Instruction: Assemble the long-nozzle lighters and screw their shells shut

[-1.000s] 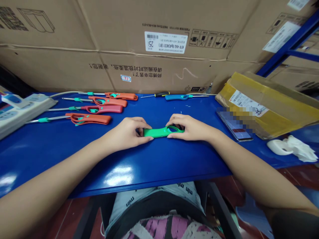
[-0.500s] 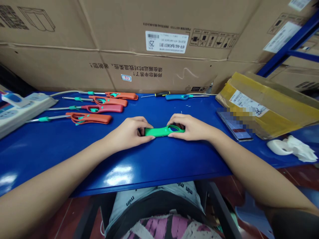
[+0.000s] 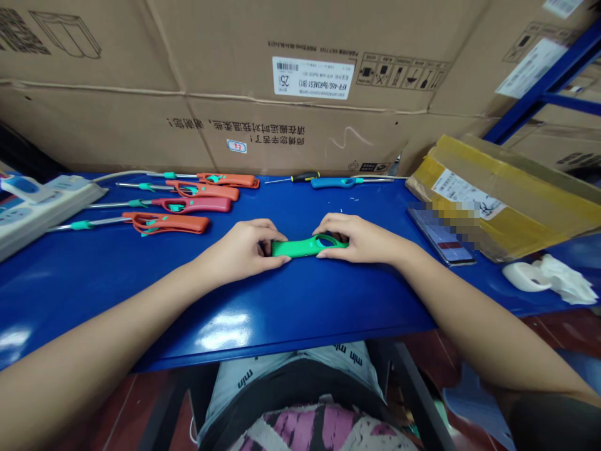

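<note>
Green lighter handle [image 3: 300,248]: lying crosswise between the two hands near the middle of the blue table [image 3: 225,300], its looped end pointing right; contact with the tabletop is not showing clearly.
Left hand [image 3: 248,250]: closing partway on the left end, thumb pressing the near edge, fingers curling over the far edge.
Right hand [image 3: 359,241]: pinching the looped end, thumb at the near side, fingers at the far side, partly closed.
Left side of table: four red and orange lighters [image 3: 181,223] are lying in a stack of rows, rods pointing left toward a white power strip [image 3: 51,200].
Far edge: a black-and-yellow screwdriver [image 3: 305,178] is resting just beside a blue lighter [image 3: 334,183].
Right side of table: a phone [image 3: 441,237] is lying near a yellow-taped carton [image 3: 516,200]; crumpled white tissue [image 3: 566,282] is sitting nearer.
Behind: a large cardboard box [image 3: 141,141] is standing along the far edge.
</note>
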